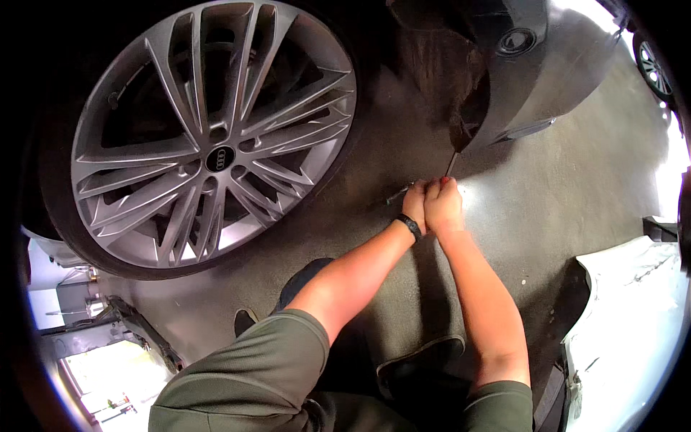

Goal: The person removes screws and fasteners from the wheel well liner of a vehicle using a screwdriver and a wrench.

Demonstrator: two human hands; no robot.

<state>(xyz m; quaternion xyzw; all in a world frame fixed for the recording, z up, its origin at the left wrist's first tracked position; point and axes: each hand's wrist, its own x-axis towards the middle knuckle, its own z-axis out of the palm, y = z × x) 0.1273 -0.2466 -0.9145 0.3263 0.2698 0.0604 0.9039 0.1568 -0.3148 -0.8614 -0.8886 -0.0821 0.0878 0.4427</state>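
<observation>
At far left, a blazing bright opening [115,374] glares beside dark equipment [140,327]. Next to it a large silver multi-spoke wheel [220,158] fills the upper left. The floor [518,259] is grey-brown and smooth, with scattered pale specks, and runs beneath everything. A shoe [246,318] shows near the person's left leg.

Around the middle, the left hand [413,203], with a black wristband [409,227] at its wrist, is curled and pressed against the right hand [443,207]. The right hand is closed around the lower end of a thin shaft [452,163], which slants up to the lower edge of a dark bumper [518,93] bearing a round lamp [517,42]. A pale patch of light lies on the floor just right of the hands. At far right, a white body panel [626,324] stands below a distant wheel [652,68].

The big wheel's tyre melts into blackness on the left. A small metal piece [398,193] juts out beside the left hand; whether that hand grips it cannot be told, as its fingers are hidden. The shaft's upper tip is lost against the bumper's shadow, and the white panel is washed out and cut off by the rim.
</observation>
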